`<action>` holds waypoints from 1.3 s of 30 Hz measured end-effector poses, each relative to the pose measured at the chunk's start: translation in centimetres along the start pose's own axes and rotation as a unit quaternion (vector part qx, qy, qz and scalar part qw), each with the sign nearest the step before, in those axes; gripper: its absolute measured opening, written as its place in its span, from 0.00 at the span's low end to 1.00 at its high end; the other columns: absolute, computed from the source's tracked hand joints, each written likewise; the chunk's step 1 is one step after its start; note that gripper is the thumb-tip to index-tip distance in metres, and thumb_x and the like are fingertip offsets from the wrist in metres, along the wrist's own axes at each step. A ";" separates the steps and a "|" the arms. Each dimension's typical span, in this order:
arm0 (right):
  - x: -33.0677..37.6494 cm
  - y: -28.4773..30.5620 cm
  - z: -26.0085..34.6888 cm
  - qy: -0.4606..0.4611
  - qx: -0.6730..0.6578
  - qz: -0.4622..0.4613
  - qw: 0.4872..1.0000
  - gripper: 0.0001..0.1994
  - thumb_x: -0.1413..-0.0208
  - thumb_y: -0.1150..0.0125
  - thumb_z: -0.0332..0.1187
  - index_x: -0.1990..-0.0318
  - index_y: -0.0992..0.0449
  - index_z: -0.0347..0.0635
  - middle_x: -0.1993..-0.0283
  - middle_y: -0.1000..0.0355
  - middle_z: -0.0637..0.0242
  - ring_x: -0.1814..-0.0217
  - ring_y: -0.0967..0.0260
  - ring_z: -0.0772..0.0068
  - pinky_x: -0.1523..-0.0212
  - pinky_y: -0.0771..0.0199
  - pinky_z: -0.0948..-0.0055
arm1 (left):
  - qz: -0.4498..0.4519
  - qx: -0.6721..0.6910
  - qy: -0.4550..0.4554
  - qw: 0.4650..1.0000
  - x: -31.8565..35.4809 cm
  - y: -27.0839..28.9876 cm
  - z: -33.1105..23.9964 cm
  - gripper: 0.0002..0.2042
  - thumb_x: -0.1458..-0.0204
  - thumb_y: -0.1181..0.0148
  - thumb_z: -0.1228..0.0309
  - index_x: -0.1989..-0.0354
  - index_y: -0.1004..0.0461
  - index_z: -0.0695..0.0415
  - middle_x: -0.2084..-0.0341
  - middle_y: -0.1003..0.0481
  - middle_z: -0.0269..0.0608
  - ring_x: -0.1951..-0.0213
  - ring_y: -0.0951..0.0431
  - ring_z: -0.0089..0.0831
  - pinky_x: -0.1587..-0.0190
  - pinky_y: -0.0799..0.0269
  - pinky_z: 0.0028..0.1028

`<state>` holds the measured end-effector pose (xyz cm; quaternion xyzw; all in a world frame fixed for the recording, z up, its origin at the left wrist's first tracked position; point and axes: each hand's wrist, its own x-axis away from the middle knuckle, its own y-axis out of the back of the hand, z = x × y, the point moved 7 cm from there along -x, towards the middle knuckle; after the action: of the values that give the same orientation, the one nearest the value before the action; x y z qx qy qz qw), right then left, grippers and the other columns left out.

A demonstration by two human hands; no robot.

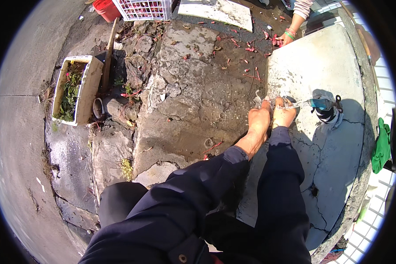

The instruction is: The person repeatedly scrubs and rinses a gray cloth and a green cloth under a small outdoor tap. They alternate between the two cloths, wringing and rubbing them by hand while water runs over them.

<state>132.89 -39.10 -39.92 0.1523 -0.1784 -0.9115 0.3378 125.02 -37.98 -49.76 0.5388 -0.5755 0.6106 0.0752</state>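
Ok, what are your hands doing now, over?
Left hand and right hand together under water stream from tap. Nothing held. Another person's hand far off.

Both hands are held together under a thin stream of water that runs leftward from a tap. The left hand and right hand touch side by side, backs up, fingers pointing away from the person and curled loosely, wet and shining in the sun. The water strikes right at the fingertips and splashes there. The tap is small, with a blue-grey body wrapped in dark and pale cloth or tape; it sits low on a cracked pale concrete slab, just beside the right hand.
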 end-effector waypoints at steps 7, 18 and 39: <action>3.5 -1.2 2.2 0.070 0.052 0.069 0.994 0.11 0.43 0.35 0.26 0.75 0.29 0.33 0.79 0.36 0.75 0.74 0.44 0.84 0.73 0.38 0.75 | -0.049 -0.046 -0.075 0.995 0.6 0.1 -2.5 0.32 0.38 0.42 0.45 0.58 0.24 0.72 0.62 0.21 0.51 0.63 0.23 0.38 0.58 0.27 0.40; 1.9 0.2 0.8 0.053 0.001 -0.003 0.999 0.11 0.43 0.34 0.24 0.75 0.29 0.35 0.79 0.37 0.77 0.75 0.42 0.85 0.74 0.40 0.77 | -0.035 -0.070 -0.047 0.996 0.9 -0.2 -1.3 0.29 0.37 0.42 0.49 0.56 0.24 0.73 0.62 0.21 0.51 0.61 0.24 0.36 0.55 0.28 0.37; -0.5 5.4 -4.2 -0.263 -0.383 0.128 0.876 0.20 0.42 0.37 0.30 0.43 0.26 0.32 0.43 0.23 0.52 0.40 0.25 0.54 0.35 0.28 0.54 | 0.161 0.055 -0.194 0.966 1.2 -2.2 -6.1 0.17 0.47 0.31 0.80 0.50 0.27 0.56 0.62 0.21 0.37 0.62 0.20 0.29 0.59 0.23 0.32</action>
<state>137.97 -43.49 -41.30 -0.2590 0.0848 -0.8635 0.4243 122.58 -33.13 -46.02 0.5502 -0.6241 0.5290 -0.1670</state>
